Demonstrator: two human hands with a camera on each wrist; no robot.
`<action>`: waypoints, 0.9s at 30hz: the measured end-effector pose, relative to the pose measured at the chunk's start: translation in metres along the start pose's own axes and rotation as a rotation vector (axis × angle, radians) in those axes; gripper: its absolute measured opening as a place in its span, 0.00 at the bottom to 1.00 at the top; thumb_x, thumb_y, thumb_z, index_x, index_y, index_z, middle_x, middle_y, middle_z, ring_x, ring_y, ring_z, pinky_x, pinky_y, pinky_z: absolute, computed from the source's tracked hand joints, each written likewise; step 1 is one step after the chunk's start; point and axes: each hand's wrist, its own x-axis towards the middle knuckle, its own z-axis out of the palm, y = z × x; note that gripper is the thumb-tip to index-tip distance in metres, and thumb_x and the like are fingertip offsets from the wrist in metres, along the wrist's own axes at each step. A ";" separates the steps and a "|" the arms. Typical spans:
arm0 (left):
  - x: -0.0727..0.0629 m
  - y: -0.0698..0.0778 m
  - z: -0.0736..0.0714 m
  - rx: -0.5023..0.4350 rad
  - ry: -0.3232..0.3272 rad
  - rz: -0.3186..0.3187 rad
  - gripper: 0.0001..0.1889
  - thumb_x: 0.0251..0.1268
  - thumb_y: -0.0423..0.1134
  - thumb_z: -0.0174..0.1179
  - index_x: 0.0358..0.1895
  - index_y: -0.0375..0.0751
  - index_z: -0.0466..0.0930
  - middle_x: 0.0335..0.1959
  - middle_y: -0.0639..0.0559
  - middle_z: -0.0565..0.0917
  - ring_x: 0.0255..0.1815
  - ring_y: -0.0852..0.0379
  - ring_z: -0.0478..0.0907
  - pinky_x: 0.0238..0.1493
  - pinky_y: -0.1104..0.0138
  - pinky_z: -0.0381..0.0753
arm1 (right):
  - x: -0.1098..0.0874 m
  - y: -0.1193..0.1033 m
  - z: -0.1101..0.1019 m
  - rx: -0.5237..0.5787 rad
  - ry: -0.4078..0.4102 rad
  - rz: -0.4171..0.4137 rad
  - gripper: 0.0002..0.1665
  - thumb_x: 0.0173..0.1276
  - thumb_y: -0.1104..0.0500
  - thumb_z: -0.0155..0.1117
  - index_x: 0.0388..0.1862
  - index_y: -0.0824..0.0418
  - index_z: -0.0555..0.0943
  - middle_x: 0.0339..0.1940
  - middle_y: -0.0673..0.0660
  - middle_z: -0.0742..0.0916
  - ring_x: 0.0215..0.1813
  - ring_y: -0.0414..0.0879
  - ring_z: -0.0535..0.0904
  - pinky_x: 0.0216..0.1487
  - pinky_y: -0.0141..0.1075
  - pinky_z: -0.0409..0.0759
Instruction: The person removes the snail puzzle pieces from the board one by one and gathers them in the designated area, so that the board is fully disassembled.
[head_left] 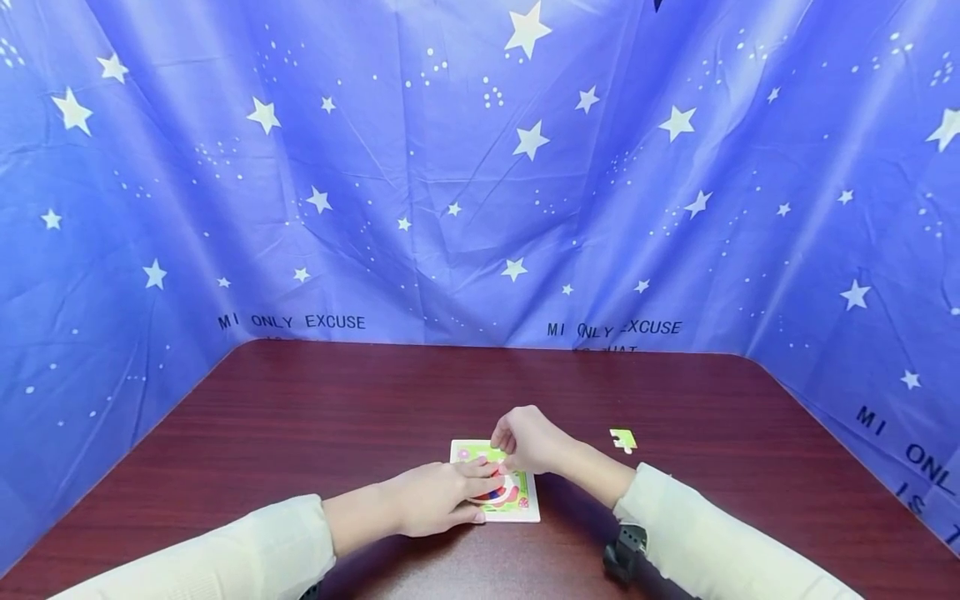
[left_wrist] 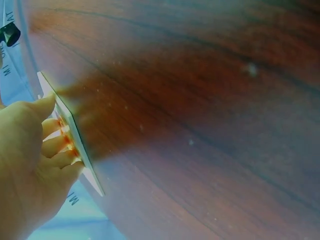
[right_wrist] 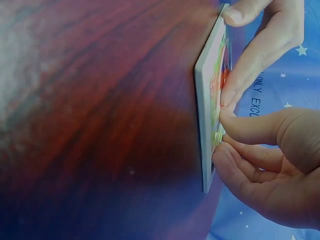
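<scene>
A jigsaw puzzle board (head_left: pixel 531 510) with a pale rim and a colourful picture lies on the table. My left hand (head_left: pixel 438 497) rests on it from the left, fingers stretched over the picture and thumb at the near edge. Over the board's right side, the fingers of my right hand (head_left: pixel 532 442) are curled. In the right wrist view, its thumb and fingertips pinch a small green puzzle piece (right_wrist: pixel 219 135) at the board's surface, mostly hidden by the fingers. A loose green and white puzzle piece (head_left: pixel 623 440) lies on the table, right of the board.
The dark red-brown wooden table (head_left: pixel 337 408) has rounded far corners. A blue curtain (head_left: pixel 420 167) with white stars and printed lettering hangs round its back and sides. A black strap device (head_left: pixel 626 550) sits on the right wrist.
</scene>
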 end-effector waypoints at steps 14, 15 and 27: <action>-0.005 -0.004 0.005 0.011 0.030 0.031 0.24 0.71 0.49 0.53 0.68 0.50 0.70 0.70 0.52 0.71 0.72 0.59 0.68 0.65 0.65 0.76 | 0.002 -0.011 0.000 -0.029 0.041 0.069 0.14 0.35 0.76 0.77 0.22 0.67 0.82 0.19 0.57 0.86 0.24 0.40 0.80 0.27 0.25 0.78; -0.005 -0.004 0.005 0.003 0.035 0.035 0.24 0.71 0.48 0.54 0.68 0.49 0.70 0.70 0.51 0.72 0.71 0.59 0.68 0.64 0.65 0.76 | 0.002 -0.011 0.000 -0.021 0.043 0.074 0.14 0.35 0.76 0.77 0.22 0.67 0.82 0.19 0.57 0.86 0.24 0.40 0.80 0.27 0.25 0.78; -0.005 -0.002 0.001 -0.050 0.022 0.015 0.23 0.70 0.46 0.55 0.66 0.48 0.72 0.68 0.50 0.73 0.70 0.58 0.70 0.65 0.66 0.75 | 0.005 -0.002 -0.002 0.103 0.002 0.181 0.15 0.36 0.73 0.79 0.23 0.64 0.84 0.19 0.53 0.85 0.22 0.34 0.76 0.25 0.22 0.76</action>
